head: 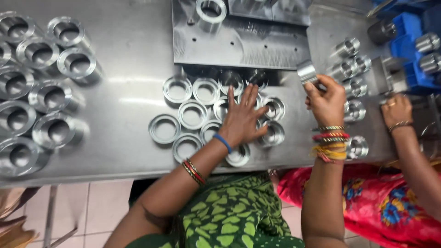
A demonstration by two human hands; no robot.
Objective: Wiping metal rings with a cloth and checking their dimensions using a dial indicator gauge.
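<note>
Two hands of the person work over a steel table (124,151), and their forearms come up from the near edge, above a green patterned dress. On the left forearm there are red and gold bangles and a blue band at the wrist. The left hand (242,120) lies flat with the fingers spread, released, and it presses on a cluster of shallow metal rings (193,114) that lie touching each other on the table (some of them are hidden under the palm). The right hand (327,102), with many coloured bangles at the wrist, is lifted a little farther to the right and pinches a small shiny metal cylinder (307,72) between thumb and fingertips, above the table and just beside the plate edge. A second person in a red flowered dress stands at the right; that person's hand (396,110) rests near small metal sleeves (349,69). Farther back lies a flat steel plate (239,43) with one tall ring (210,13) on it. At far left stand larger metal bushes (41,87), at far right blue bins (409,36).
</note>
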